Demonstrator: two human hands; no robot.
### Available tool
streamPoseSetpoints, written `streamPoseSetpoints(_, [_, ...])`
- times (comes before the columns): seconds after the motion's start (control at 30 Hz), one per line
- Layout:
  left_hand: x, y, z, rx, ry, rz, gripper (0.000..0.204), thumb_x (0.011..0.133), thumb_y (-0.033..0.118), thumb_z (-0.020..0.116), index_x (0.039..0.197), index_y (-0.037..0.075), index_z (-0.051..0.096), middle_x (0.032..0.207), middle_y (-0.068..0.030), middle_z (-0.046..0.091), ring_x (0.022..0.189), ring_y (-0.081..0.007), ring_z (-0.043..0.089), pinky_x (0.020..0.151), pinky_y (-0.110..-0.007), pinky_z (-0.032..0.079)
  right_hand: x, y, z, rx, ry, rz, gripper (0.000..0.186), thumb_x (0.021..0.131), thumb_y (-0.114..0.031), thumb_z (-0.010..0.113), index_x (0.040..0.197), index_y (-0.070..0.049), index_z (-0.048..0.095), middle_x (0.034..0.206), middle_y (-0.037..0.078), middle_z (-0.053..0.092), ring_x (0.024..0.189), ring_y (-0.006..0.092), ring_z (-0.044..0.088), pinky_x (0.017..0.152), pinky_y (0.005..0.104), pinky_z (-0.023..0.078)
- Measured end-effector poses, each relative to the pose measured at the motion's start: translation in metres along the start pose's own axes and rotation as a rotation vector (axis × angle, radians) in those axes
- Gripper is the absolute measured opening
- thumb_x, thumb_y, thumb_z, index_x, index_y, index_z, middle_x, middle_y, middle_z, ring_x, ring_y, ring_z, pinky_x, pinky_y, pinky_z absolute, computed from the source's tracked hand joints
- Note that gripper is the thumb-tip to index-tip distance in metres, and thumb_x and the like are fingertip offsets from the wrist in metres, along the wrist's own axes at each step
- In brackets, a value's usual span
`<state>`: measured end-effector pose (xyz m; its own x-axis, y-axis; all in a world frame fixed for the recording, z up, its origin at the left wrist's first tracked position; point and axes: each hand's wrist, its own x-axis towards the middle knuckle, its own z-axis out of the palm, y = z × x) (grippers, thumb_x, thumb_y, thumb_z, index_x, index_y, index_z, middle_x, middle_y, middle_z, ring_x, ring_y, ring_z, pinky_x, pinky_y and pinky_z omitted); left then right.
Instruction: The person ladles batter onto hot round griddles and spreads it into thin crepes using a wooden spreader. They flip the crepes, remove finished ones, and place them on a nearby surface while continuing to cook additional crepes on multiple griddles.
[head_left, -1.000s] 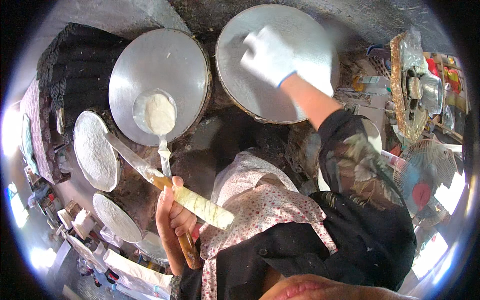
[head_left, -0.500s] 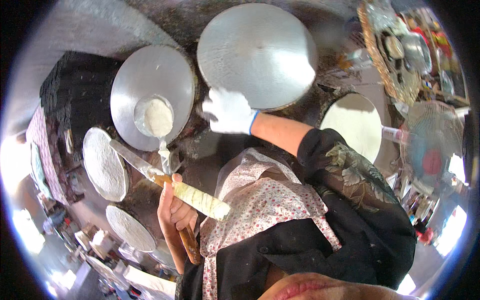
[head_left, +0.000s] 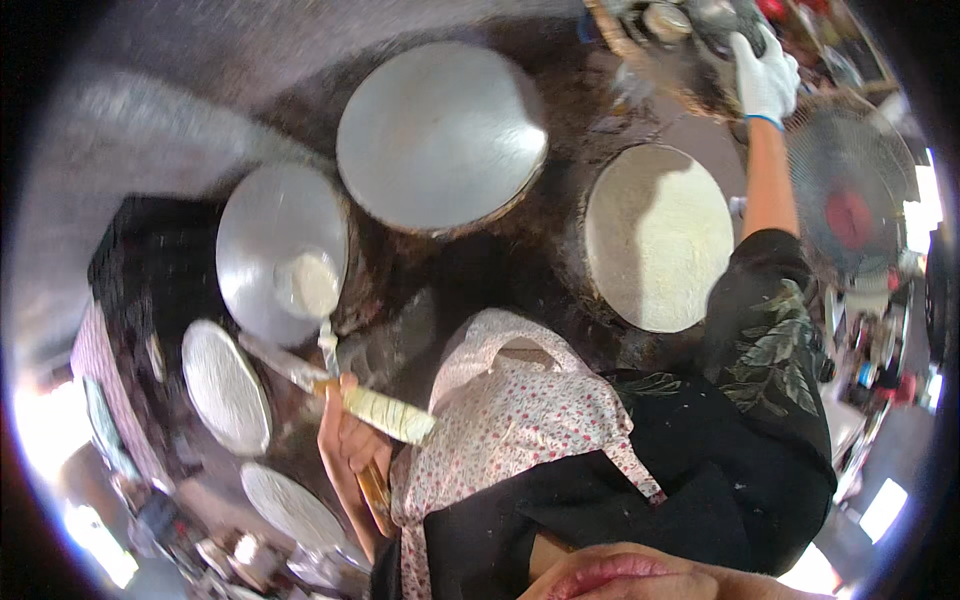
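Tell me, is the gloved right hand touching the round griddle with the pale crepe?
Apart. The head view shows the right hand raised toward the shelf clutter, well beyond the crepe griddle.

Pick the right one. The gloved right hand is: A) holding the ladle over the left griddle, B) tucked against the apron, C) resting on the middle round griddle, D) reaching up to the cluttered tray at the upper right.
D: the white-gloved right hand is stretched out to the cluttered tray at the upper right, beyond the batter-coated griddle.

Round griddles (head_left: 440, 130) matt grey metal; glove (head_left: 765, 75) white cloth, probably cotton.
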<state>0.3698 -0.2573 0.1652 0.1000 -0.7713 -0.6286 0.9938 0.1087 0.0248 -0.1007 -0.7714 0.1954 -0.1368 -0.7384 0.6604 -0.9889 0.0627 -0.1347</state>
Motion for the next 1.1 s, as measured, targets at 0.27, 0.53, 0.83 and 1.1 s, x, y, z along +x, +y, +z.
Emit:
streamPoseSetpoints(0.27, [-0.010,0.002,-0.010,0.136,0.187,0.086,0.032,0.116,0.028,0.046,0.129,0.001,0.057,0.061,0.0097,0.038,0.038,0.0007,0.032,0.029,-0.018,0.028,-0.045,-0.035,0.053,-0.062,-0.016,0.052,0.064,0.094,-0.070,0.057,0.146,-0.034,0.064,0.145,0.026,0.057,0.130,0.0433,0.057,0.105,0.0577,0.047])
streamPoseSetpoints(0.53, [-0.016,0.001,-0.046,0.044,0.159,0.111,0.025,0.114,0.029,0.051,0.124,0.007,0.056,0.060,0.0108,0.032,0.039,0.0010,0.027,0.031,-0.018,0.025,-0.286,-0.191,0.043,0.678,-0.341,-0.581,0.027,0.092,-0.015,0.075,0.119,-0.011,0.077,0.114,0.011,0.073,0.116,0.0287,0.064,0.108,0.0458,0.048])
streamPoseSetpoints(0.83, [-0.136,0.003,-0.194,0.074,0.202,0.216,0.023,0.114,0.033,0.051,0.120,0.011,0.059,0.062,0.0118,0.031,0.042,-0.0001,0.026,0.035,-0.020,0.021,-0.536,-0.286,-0.182,1.291,-2.322,-0.086,0.071,0.105,-0.036,0.067,0.164,-0.008,0.037,0.121,0.009,0.070,0.100,0.0114,0.064,0.089,0.0283,0.055])
streamPoseSetpoints(1.1, [-0.202,-0.039,-0.290,0.145,0.417,0.604,0.040,0.114,0.042,0.049,0.086,0.014,0.047,0.068,0.0098,0.036,0.050,0.0015,0.030,0.040,-0.017,0.026,-0.618,-0.333,-0.315,1.101,-2.311,-1.383,0.091,0.092,-0.019,0.078,0.166,-0.005,0.028,0.146,0.021,0.060,0.123,0.0234,0.063,0.104,0.0323,0.049])
